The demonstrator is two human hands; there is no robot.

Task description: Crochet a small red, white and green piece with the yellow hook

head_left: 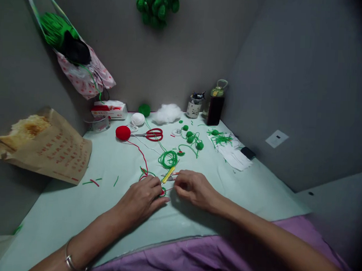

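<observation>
My left hand (pixel 145 196) rests low over the table, its fingers closed on a small round crocheted piece (pixel 163 192) in red, white and green. A thin red strand of yarn (pixel 168 188) runs from this piece to my right hand (pixel 193 188), which pinches it between thumb and fingers. Just beyond the piece lies a yellow-handled crochet hook (pixel 168 174). Beside the hook is a small tool with an orange part (pixel 173 174), partly hidden by my right fingers. A coil of green yarn (pixel 168 159) lies behind them.
A red yarn ball (pixel 122 133) and red-handled scissors (pixel 154 134) lie farther back, near white stuffing (pixel 167 113). Green crocheted balls (pixel 199 146) are right of centre. A paper bag with flatbread (pixel 57 150) stands left; a dark bottle (pixel 215 109) stands at the back right.
</observation>
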